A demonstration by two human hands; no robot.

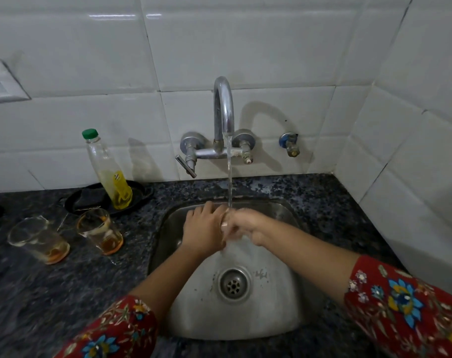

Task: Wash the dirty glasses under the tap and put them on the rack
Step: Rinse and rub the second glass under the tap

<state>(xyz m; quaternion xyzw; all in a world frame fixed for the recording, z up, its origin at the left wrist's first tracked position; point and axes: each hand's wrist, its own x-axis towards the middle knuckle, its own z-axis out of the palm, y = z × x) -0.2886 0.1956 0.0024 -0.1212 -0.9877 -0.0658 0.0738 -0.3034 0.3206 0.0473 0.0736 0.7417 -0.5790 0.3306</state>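
Note:
Water runs from the chrome tap (223,109) into the steel sink (284,306). Under the stream, my left hand (203,228) and my right hand (245,226) close together around a clear glass (225,219), mostly hidden between them. Two dirty glasses stand on the dark granite counter to the left: one (101,231) near the sink with orange residue, and another (39,240) farther left, also with orange dregs. No rack is in view.
A clear bottle with a green cap and yellow liquid (108,171) stands on a black dish (90,197) behind the glasses. A blue valve (289,143) sticks out of the white tiled wall. A wall socket (3,83) is at far left.

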